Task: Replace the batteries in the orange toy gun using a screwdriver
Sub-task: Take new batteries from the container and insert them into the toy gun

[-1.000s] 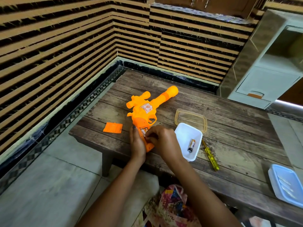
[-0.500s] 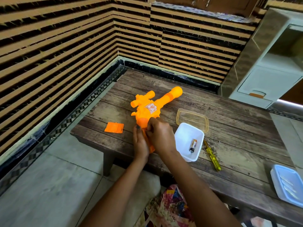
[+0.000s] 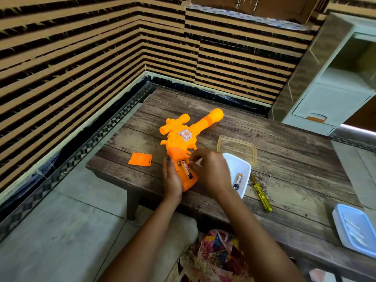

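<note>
Gun: the orange toy gun [image 3: 179, 143] is lying at the frame's centre on the table [image 3: 295, 159], battery bay facing up.
Change: the right hand [image 3: 211, 171], covering the grip a moment ago, is lifting clear, fingers loosely bent and holding nothing, baring a seated battery [image 3: 187, 169].
Left hand: the left hand [image 3: 172, 180] is clasping the grip's left side.
Meaning: loading is looking part done; the cover [image 3: 140, 159] is lying loose, left of centre.
Count: one gun, one cover, one seated battery showing, one spare battery [image 3: 237, 181] in one white tray [image 3: 242, 165], one screwdriver [image 3: 261, 195], one clear container [image 3: 236, 138], one blue box [image 3: 354, 226] at lower right.
</note>
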Tool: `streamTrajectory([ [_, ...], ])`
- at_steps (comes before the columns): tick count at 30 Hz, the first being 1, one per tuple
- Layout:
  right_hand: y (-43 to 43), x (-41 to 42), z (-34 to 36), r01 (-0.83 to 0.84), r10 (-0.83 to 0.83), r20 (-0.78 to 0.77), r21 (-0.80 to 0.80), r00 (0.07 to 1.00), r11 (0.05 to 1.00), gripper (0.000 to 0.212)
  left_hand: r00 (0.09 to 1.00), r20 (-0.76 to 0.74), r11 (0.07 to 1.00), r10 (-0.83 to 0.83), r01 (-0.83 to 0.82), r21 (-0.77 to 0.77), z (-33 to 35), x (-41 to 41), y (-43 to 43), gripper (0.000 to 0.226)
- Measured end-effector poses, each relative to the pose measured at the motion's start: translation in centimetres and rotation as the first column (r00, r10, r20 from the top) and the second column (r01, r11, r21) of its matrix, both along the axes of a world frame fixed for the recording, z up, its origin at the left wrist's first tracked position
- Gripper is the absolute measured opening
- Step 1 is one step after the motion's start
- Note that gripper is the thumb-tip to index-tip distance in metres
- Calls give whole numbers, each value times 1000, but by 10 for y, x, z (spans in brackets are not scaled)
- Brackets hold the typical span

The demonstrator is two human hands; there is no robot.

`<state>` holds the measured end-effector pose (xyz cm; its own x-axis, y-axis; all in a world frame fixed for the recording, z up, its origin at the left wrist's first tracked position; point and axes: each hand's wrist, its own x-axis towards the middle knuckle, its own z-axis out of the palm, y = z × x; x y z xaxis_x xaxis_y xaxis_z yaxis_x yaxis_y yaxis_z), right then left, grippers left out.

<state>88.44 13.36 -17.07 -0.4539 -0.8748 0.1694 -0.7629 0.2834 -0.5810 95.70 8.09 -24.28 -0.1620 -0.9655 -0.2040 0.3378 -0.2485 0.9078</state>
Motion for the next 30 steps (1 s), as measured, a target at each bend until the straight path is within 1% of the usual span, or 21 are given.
streamTrajectory([
  [2, 9, -17, 8, 78, -78, -7, -17, 997, 997, 7, 1000, 8, 999, -16, 16, 32, 0, 0, 1, 42],
  [4, 19, -38, 16, 147, -143, -90, 40, 986, 988, 12, 998, -27, 998, -48, 49, 26, 2, 0, 2, 42],
  [6, 28, -58, 24, 206, -151, -233, 233, 961, 950, 23, 995, -61, 996, -79, 82, 32, 3, 0, 1, 40],
  [8, 34, -68, 29, 250, -104, -319, 462, 942, 851, 39, 991, -88, 994, -99, 102, 32, 2, 0, 0, 41],
  [9, 35, -68, 29, 266, -68, -355, 546, 932, 795, 44, 988, -104, 993, -111, 114, 27, 2, 1, 0, 40],
  [11, 38, -61, 25, 283, 54, -451, 643, 891, 712, 43, 986, -111, 992, -124, 127, 21, 3, 1, 1, 38],
  [13, 39, -54, 17, 290, 166, -526, 673, 834, 681, 36, 985, -112, 991, -128, 132, 28, 5, 2, 2, 43],
  [14, 39, -52, 14, 288, 188, -543, 671, 819, 684, 32, 986, -106, 991, -130, 134, 31, 4, 2, 2, 44],
  [17, 37, -52, 14, 270, 193, -544, 655, 817, 706, 21, 985, -98, 989, -145, 148, 26, 4, 2, 2, 45],
  [19, 37, -52, 14, 238, 181, -513, 645, 839, 726, 21, 984, -103, 989, -145, 148, 26, 5, 2, 3, 45],
  [20, 37, -53, 14, 210, 152, -473, 628, 868, 749, 26, 985, -96, 989, -145, 148, 21, 6, 3, 3, 44],
  [21, 38, -56, 14, 177, 94, -398, 589, 912, 788, 31, 985, -89, 989, -146, 148, 13, 6, 3, 3, 41],
  [22, 39, -58, 14, 140, 14, -279, 523, 960, 841, 35, 985, -80, 989, -150, 151, 8, 6, 3, 4, 40],
  [23, 40, -60, 15, 111, -68, -117, 419, 991, 901, 35, 985, -75, 988, -154, 155, 2, 6, 3, 4, 39],
  [24, 42, -62, 17, 104, -132, 81, 285, 988, 953, 33, 985, -68, 988, -156, 156, -3, 6, 3, 4, 39],
  [25, 45, -62, 19, 128, -170, 301, 156, 938, 979, 34, 986, -62, 987, -158, 157, -11, 6, 3, 4, 39],
  [26, 47, -61, 20, 157, -162, 508, 53, 846, 986, 38, 986, -53, 988, -156, 155, -18, 5, 3, 4, 39],
  [27, 50, -59, 21, 186, -135, 645, -12, 752, 983, 43, 987, -50, 988, -152, 151, -22, 5, 2, 3, 39],
  [28, 53, -58, 22, 211, -113, 714, -50, 691, 976, 46, 988, -45, 989, -147, 146, -19, 4, 1, 3, 39],
  [29, 55, -55, 22, 226, -96, 740, -78, 666, 971, 46, 990, -40, 991, -136, 136, -13, 3, 1, 2, 40],
  [30, 56, -52, 22, 241, -89, 745, -98, 662, 966, 43, 990, -33, 991, -134, 133, -10, 1, 1, 2, 41],
])
